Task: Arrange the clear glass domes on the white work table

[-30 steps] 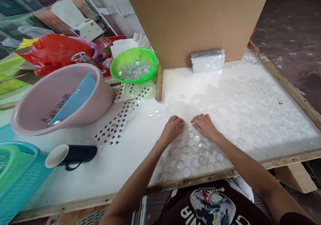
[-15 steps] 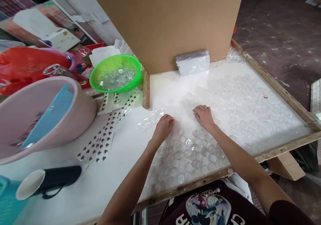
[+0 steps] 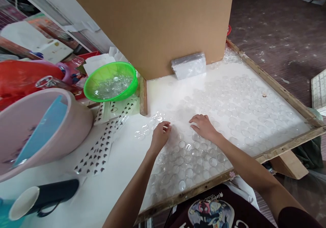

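Note:
My left hand [image 3: 161,135] is just above the white table, beside a small group of loose clear domed discs [image 3: 145,130]. Its fingers are bent, with a gap between thumb and forefinger, and I see nothing between them. To its right, my right hand [image 3: 202,126] hovers palm down with fingers loosely spread and thumb apart. No piece shows in it. Many more clear discs [image 3: 188,172] lie close together in front of me, between my forearms. Further rows of clear discs [image 3: 244,106] cover the right side of the table.
A wooden rim [image 3: 287,149] edges the table. A tall cardboard sheet [image 3: 158,27] stands behind, with a plastic-wrapped white pack [image 3: 189,66] against it. On the left are a green bowl [image 3: 129,89] of clear pieces, sticker sheets [image 3: 99,150], a pink tub [image 3: 81,119] and a dark mug [image 3: 58,191].
The view has shifted slightly. My left thumb and forefinger have come apart from a pinch, and my right hand's fingers have spread more. Both hands remain over the middle of the table.

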Motion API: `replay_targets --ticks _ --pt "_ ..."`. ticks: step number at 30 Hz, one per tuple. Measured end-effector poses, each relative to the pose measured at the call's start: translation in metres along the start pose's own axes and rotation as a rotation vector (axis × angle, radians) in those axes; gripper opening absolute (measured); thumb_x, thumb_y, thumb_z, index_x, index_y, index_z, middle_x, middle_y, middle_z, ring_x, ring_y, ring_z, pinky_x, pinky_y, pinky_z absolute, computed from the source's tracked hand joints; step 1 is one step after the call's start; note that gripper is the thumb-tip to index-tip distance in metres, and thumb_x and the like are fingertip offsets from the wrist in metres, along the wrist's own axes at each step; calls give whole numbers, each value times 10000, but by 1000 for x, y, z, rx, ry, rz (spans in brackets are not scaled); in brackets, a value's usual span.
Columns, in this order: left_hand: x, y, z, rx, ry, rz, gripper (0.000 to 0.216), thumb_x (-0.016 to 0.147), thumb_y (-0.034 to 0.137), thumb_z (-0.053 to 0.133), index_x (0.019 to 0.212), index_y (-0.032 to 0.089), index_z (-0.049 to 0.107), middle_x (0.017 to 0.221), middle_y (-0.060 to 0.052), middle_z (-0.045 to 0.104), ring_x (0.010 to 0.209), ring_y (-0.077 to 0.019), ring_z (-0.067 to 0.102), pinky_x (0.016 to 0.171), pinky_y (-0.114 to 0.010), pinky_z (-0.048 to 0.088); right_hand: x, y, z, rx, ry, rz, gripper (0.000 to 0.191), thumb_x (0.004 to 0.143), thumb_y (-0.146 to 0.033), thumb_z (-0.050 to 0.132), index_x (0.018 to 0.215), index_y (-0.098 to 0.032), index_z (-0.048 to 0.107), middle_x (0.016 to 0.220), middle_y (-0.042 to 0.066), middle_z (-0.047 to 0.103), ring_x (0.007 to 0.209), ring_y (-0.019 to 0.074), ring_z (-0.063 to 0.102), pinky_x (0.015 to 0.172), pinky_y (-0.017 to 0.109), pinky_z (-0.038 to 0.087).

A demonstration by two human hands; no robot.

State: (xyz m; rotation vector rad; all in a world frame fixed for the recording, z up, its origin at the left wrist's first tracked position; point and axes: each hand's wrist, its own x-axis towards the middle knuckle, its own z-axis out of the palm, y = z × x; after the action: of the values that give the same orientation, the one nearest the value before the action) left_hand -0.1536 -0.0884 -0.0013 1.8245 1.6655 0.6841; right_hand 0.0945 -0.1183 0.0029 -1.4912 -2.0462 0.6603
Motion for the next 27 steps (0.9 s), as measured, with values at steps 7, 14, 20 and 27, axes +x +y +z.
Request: replay_targets --ticks 7,14,20,27 --pt "-30 12 13 262 -46 413 300 966 273 486 1238 220 599 1398 -123 572 1320 -294 523 1064 -508 485 -23 49 -60 57 199 135 196 956 -194 529 1074 -234 680 1123 54 701 871 200 661 941 407 426" --pt "-43 35 41 199 -242 604 376 996 243 448 1358 250 548 1459 -90 552 1390 -255 481 1136 -514 448 -37 54 -45 5 161 73 236 960 -168 491 1066 -238 689 1102 48 713 956 223 638 951 406 410" --pt "-32 23 43 321 -186 540 394 1003 246 412 1378 202 523 1469 -118 536 1411 -270 450 1181 -535 375 -31 54 -30 -98 70 23 216 928 -122 563 1003 -239 728 1208 60 683 1137 269 552 971 448 372" --pt "-19 34 48 316 -85 499 354 985 252 449 1321 213 556 1395 -115 582 1314 -272 521 1097 -493 445 -32 53 -27 -120 144 13 263 948 -119 518 1093 -233 705 1226 73 675 1144 271 553 982 456 357"
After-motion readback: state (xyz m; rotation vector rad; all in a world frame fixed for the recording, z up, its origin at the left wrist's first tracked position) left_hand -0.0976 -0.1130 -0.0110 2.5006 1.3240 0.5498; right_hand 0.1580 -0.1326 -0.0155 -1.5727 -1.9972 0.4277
